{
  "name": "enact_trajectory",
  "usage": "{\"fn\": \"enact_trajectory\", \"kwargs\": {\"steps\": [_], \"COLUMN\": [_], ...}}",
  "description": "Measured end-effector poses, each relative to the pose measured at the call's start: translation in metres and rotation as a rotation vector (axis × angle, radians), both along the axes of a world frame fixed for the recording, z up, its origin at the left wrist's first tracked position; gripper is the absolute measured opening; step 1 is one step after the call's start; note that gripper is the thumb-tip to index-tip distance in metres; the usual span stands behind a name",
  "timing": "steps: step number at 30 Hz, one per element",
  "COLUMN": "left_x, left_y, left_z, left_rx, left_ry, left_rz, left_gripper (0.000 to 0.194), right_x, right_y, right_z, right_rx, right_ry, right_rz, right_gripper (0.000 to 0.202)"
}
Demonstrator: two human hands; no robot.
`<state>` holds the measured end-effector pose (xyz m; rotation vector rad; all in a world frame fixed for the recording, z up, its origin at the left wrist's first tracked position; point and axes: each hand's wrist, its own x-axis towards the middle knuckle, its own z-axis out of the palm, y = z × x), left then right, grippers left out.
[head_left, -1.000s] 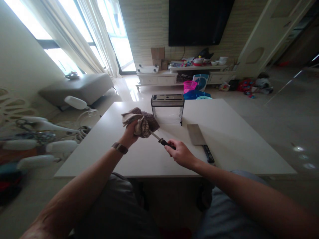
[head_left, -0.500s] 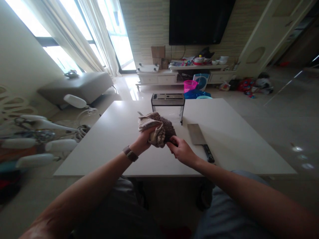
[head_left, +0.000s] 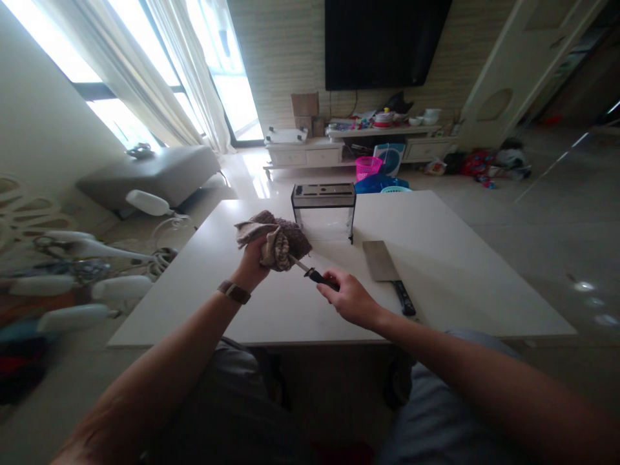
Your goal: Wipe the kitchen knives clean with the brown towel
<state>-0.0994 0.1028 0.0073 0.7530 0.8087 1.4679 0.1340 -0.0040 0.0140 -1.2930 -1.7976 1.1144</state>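
Note:
My left hand (head_left: 252, 263) is closed around a bunched brown-and-beige cloth (head_left: 290, 236), above the table's left half. A thin metal rod runs out of the cloth to a black handle with a small guard; it looks like a honing steel (head_left: 317, 276). My right hand (head_left: 351, 298) grips that handle, while the rod's far part is hidden in the cloth. Right of my right hand, a cleaver (head_left: 380, 261) lies flat, its black handle towards me. Behind the cloth stands a knife block (head_left: 324, 191) with a slotted top and clear sides.
The white table (head_left: 465, 278) spreads out before me, its near edge by my legs. Beyond it are a pink basket (head_left: 368, 168) and a low TV cabinet (head_left: 320, 154). White lamp-like parts (head_left: 145, 201) stand on the left, near a grey bench (head_left: 155, 174).
My left hand and the cloth have moved left along the rod, away from my right hand. The rod's guard and a stretch of metal now show between the hands.

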Motion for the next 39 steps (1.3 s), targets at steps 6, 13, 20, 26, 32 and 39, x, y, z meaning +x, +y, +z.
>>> {"fn": "enact_trajectory", "kwargs": {"steps": [6, 13, 20, 26, 32, 39], "left_x": [0.003, 0.008, 0.01, 0.01, 0.011, 0.011], "left_y": [-0.002, -0.004, -0.008, -0.004, -0.005, -0.006], "left_z": [-0.004, -0.006, -0.005, -0.009, -0.009, -0.009], "left_rx": [-0.032, -0.076, -0.084, -0.105, -0.085, -0.107], "left_ry": [0.006, 0.016, 0.026, 0.003, 0.019, 0.035], "left_rz": [-0.056, -0.061, -0.068, -0.073, -0.098, -0.092], "left_gripper": [0.02, 0.021, 0.021, 0.023, 0.024, 0.019], "right_x": [0.001, 0.001, 0.002, 0.001, 0.0, 0.0], "right_y": [-0.001, 0.0, -0.001, 0.0, 0.0, -0.001], "right_z": [0.001, -0.001, 0.0, -0.001, -0.002, -0.003], "right_rx": [0.012, 0.012, 0.003, 0.006, -0.014, -0.009], "right_ry": [-0.027, -0.023, -0.024, -0.026, -0.029, -0.027], "right_rz": [-0.002, 0.001, 0.004, 0.0, 0.001, 0.005], "right_gripper": [0.018, 0.018, 0.019, 0.018, 0.017, 0.017]}}
